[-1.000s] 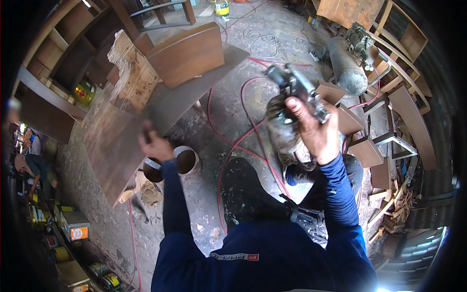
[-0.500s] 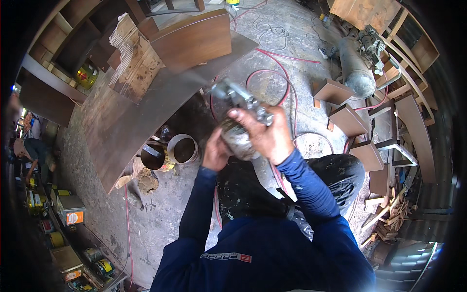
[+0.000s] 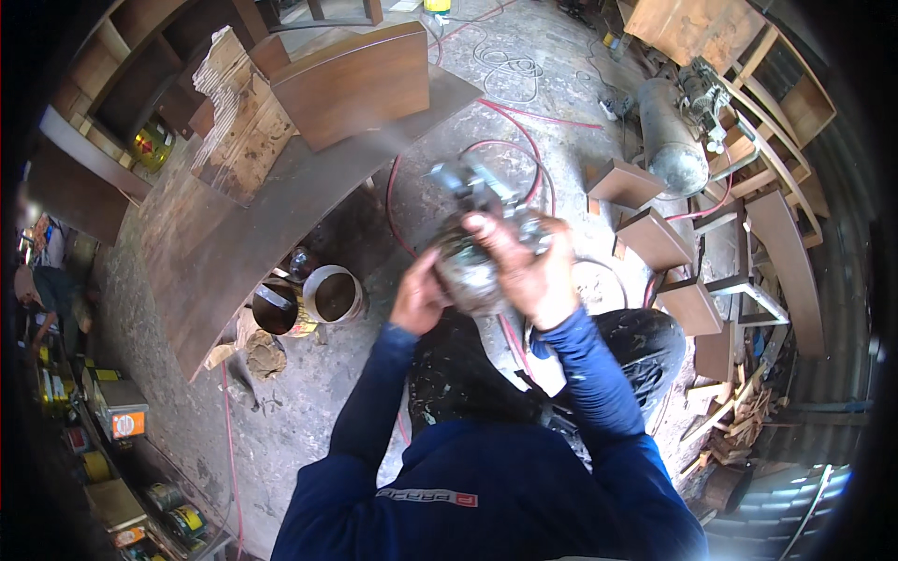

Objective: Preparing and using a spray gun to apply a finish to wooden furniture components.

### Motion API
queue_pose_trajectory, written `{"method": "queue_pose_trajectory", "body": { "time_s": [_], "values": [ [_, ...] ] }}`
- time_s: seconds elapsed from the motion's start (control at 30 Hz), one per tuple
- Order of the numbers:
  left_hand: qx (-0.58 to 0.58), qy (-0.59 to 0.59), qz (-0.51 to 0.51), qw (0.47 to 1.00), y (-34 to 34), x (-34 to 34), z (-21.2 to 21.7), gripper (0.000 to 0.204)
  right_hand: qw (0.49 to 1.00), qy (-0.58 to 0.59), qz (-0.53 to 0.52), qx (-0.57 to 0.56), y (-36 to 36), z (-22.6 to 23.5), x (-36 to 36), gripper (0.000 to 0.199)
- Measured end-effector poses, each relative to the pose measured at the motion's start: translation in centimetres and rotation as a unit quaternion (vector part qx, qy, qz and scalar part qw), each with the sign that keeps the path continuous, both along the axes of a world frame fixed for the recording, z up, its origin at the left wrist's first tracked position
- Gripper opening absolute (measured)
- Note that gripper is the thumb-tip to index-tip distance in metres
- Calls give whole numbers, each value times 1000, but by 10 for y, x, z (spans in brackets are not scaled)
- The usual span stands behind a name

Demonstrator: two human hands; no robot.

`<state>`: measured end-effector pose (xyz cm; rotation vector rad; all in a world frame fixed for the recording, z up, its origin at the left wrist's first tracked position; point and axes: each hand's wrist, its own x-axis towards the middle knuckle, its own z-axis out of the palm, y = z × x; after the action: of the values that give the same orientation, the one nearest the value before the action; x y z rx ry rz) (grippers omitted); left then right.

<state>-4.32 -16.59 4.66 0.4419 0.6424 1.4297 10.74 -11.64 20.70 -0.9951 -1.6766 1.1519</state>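
**Both hands on the spray gun, over the workshop floor**

I see my right hand [image 3: 526, 271] wrapped over the top of a metal spray gun [image 3: 477, 229], fingers curled tight around its body so that the knuckles face the camera. My left hand [image 3: 418, 297] comes in from below and to the left, fingers closed against the gun's rounded cup; how firmly it grips there I cannot tell, since the cup hides the fingertips. The gun is held up in the air in front of my chest, its nozzle end pointing away from me, above the grey concrete floor [image 3: 309, 393].

A red hose [image 3: 524, 154] loops across the floor just beyond the gun. To the left lies a long dark brown curved panel [image 3: 271, 224], with a smaller brown wooden panel [image 3: 355, 84] standing on its far end. Near the panel's lower edge sit two open round tins [image 3: 309, 299], touching each other. To the right, several small brown wooden pieces [image 3: 655, 238] are spread out, and a grey compressor tank [image 3: 669, 136] lies behind them. Both my sleeves are dark blue.
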Motion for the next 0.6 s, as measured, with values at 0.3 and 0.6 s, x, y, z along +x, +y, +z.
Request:
{"method": "queue_pose_trajectory", "body": {
  "time_s": [0.3, 0.6],
  "values": [
    [-47, -13, 32, 998, 5, 1, -18, 53, 999, 24, 28, -4, 20, -30, -11, 36],
    [-12, -34, -49, 998, 48, 44, -7, 51, 993, -46, -90, 62, 22, -9, 36, 34]
  ]
}}
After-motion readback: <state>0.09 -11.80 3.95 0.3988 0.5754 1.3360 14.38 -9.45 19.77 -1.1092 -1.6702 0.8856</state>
